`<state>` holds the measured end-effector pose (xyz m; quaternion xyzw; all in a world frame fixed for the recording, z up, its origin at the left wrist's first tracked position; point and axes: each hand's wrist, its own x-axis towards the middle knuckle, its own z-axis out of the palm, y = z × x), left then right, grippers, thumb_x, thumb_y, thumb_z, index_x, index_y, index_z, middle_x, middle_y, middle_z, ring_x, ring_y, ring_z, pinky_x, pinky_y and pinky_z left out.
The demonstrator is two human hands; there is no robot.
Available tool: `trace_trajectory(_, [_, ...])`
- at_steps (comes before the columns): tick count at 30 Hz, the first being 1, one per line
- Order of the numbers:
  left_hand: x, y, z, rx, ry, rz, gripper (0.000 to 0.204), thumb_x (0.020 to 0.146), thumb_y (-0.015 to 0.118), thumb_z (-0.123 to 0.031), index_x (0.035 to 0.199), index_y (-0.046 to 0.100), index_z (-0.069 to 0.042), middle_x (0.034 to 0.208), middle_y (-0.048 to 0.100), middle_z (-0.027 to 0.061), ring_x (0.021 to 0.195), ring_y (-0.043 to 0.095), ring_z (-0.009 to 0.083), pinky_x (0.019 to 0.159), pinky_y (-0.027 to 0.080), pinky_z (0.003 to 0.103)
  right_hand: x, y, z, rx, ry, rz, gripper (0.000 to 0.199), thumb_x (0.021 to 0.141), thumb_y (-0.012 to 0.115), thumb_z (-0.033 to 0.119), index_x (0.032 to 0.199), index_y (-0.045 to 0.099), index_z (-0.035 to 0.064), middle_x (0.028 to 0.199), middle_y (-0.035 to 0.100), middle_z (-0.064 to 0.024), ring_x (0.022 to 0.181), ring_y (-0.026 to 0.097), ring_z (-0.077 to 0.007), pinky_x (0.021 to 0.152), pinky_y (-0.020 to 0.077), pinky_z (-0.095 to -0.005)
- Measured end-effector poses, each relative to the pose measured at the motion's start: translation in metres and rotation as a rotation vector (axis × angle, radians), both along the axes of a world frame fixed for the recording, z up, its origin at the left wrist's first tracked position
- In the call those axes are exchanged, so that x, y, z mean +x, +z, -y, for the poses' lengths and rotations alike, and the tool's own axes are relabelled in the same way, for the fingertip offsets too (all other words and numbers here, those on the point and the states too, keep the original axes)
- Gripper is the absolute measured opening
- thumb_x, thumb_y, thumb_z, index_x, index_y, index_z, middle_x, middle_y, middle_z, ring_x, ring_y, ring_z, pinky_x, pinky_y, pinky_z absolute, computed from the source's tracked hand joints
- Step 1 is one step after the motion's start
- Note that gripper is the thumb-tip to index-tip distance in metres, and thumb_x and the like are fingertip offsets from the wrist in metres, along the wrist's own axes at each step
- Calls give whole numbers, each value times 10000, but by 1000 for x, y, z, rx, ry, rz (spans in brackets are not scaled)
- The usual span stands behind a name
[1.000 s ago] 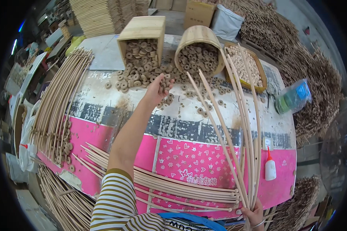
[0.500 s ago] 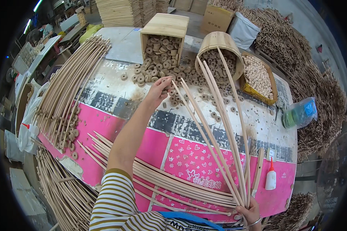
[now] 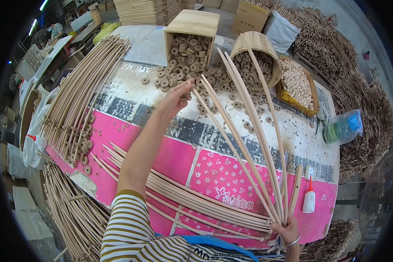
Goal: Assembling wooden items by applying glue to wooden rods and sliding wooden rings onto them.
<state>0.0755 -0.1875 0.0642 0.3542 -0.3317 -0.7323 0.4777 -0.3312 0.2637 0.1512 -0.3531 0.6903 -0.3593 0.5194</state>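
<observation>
My right hand is wrapped round the lower ends of several long, thin wooden sticks, which fan out upward over the table. At the tip of the leftmost stick is my left hand, its fingers pinched together. What the fingers hold, if anything, is hidden. Just beyond it, small wooden rings spill out of a square wooden bucket lying on its side. A round wooden bucket, also tipped over, has more rings in its mouth. More sticks lie across the pink cover below my left forearm.
A stack of sticks fitted with rings covers the table's left side. At right are a yellow tray of small pale wooden pieces, a bagged green container and a white glue bottle. Bundled sticks stand beyond the right edge.
My left hand has moved slightly down and left in the picture, its fingertips now against the leftmost stick's tip. The right hand keeps its hold, and the view has shifted a little.
</observation>
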Motion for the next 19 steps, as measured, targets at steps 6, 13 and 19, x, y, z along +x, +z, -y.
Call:
trace_trajectory(6, [33, 27, -17, 15, 50, -22, 381, 1015, 709, -263, 1365, 688, -113, 804, 629, -94, 691, 569, 21, 499, 362, 162, 3, 4, 16, 5, 68, 49, 523, 840, 862, 81, 1279, 594, -10, 921, 680, -28, 695, 615, -83, 579, 496, -231])
trace_trajectory(13, [13, 28, -63, -43, -213, 148, 307, 999, 733, -291, 1207, 733, -65, 746, 579, -50, 591, 451, 21, 494, 306, 168, 38, -5, 68, -1, 185, 87, 492, 874, 828, 93, 1290, 577, 16, 924, 649, -18, 670, 592, -77, 564, 486, -229])
trace_trajectory(19, [-19, 49, -140, -13, -305, 255, 435, 991, 744, -260, 1386, 674, -90, 817, 656, -10, 714, 538, 60, 621, 408, 225, 43, -17, 100, -121, 240, 37, 542, 897, 803, 102, 1366, 543, 24, 1022, 683, -26, 772, 645, -77, 623, 541, -226])
